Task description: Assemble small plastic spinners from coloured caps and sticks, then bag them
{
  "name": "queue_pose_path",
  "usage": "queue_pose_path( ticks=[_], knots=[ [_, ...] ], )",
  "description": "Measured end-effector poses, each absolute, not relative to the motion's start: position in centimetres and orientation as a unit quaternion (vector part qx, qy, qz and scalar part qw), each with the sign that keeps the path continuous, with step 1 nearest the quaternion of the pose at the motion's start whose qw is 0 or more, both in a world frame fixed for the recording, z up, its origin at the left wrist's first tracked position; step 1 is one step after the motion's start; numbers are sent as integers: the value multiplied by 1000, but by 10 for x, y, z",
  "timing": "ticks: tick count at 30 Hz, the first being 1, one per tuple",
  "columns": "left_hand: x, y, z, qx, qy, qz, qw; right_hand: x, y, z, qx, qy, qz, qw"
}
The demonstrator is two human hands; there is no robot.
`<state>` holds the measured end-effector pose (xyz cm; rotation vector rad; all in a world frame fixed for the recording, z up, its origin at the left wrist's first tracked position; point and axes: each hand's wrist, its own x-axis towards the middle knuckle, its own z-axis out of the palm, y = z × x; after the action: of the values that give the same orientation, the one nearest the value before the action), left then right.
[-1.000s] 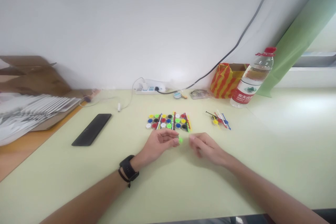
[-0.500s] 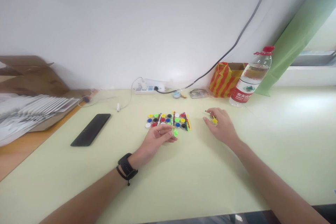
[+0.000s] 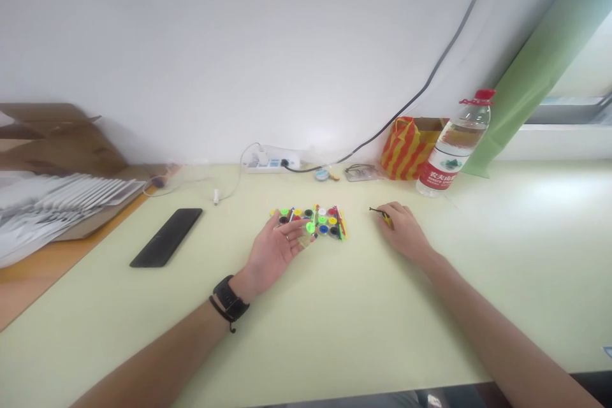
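My left hand [image 3: 272,257] is turned palm up with its thumb apart from the fingers. A small bright green round piece [image 3: 310,227] is held at its fingers, with something clear just below it. Behind and partly covered by this hand lie rows of coloured round pieces [image 3: 324,229], in green, blue, black, red, white and yellow, with thin coloured strips [image 3: 340,223] between and beside them. My right hand [image 3: 405,233] rests to the right on the table, fingers closed on a small yellow-and-black piece [image 3: 387,221] with a thin dark end sticking out leftward.
A black phone-like slab [image 3: 166,238] lies at left. White packets [image 3: 81,201] sit by a cardboard box [image 3: 62,137]. Along the wall are a power strip [image 3: 272,160], glasses [image 3: 362,171], a striped bag [image 3: 406,150] and a water bottle [image 3: 452,153].
My left hand has turned palm up and opened its thumb away, the green piece still at its fingers. My right hand has shifted slightly, and the dark end of its piece shows more.
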<state>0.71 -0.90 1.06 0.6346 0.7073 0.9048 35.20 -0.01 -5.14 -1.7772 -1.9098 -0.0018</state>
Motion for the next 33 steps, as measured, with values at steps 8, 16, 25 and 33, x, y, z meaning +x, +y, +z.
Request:
queue_pose_path(
  ticks=[8, 16, 25, 33],
  knots=[
    [10, -14, 7, 371, 338, 412, 760, 350, -1, -45, -624, -711, 35, 322],
    [9, -16, -3, 486, 407, 385, 671, 337, -10, -31, -589, -681, 153, 406],
    [14, -21, -2, 626, 400, 375, 554, 303, -38, 3, -414, -783, 340, 316],
    [17, -29, -7, 728, 411, 356, 417, 265, -67, 10, -394, -803, 358, 267]
  ],
)
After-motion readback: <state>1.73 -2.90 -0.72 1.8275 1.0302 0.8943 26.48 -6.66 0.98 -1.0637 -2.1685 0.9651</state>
